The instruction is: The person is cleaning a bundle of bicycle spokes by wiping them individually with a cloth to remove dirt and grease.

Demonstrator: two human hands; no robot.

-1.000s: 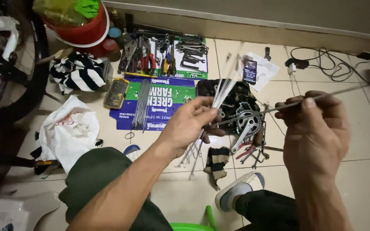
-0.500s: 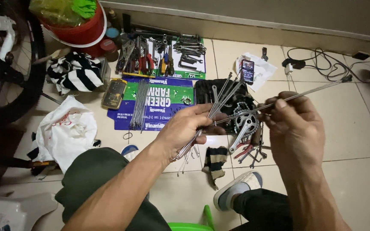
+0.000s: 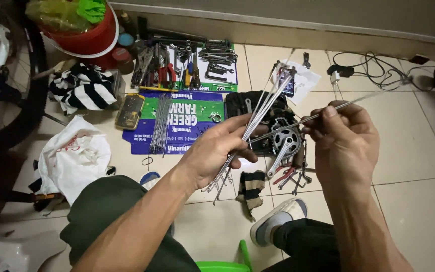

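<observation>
- Left hand (image 3: 217, 151): closed around a bundle of spokes (image 3: 258, 118), gripping it at the lower part of its length. The long axis of the bundle runs diagonally, lower ends pointing down toward the person, upper ends fanning up and to the right, away from the person.
- Right hand (image 3: 346, 136): fingertips pinched together on a single spoke (image 3: 358, 100). Its long axis lies near horizontal, rising slightly to the right; its left end points toward the bundle, its far end toward the cable (image 3: 373, 63) on the floor.
- Below the hands: a chainring (image 3: 285, 138) on a dark cloth, with a striped rag (image 3: 251, 186) just in front.
- Further out: loose spokes (image 3: 161, 123) lying on a flattened green carton (image 3: 182, 121).
- Farthest: wrenches and pliers (image 3: 187, 63) in rows beside a red bucket (image 3: 89, 40).
</observation>
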